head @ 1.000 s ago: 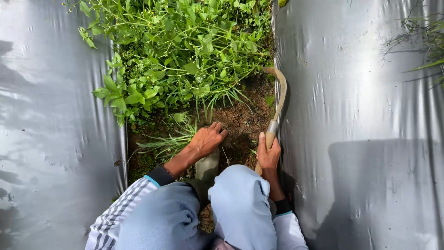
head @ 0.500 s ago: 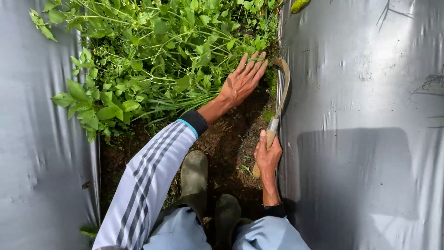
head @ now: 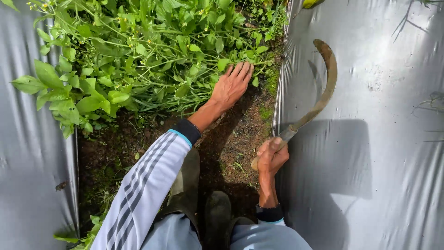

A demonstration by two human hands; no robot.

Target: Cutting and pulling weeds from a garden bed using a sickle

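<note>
Over silver mulch, the right hand point(head: 272, 156) keeps a closed grip on a rusty, curved sickle point(head: 319, 92); the left hand point(head: 232, 85) lies flat on weeds point(head: 138, 55).

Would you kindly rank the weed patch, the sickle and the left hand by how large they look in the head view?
1. Weed patch: largest by far.
2. Sickle: long curved blade plus handle.
3. Left hand: smallest.

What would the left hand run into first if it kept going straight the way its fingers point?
The left hand points up and slightly right, its fingertips already among the leafy green weeds. Going straight on, it would likely push deeper into those stems and leaves; the depth beyond them is unclear.
</note>
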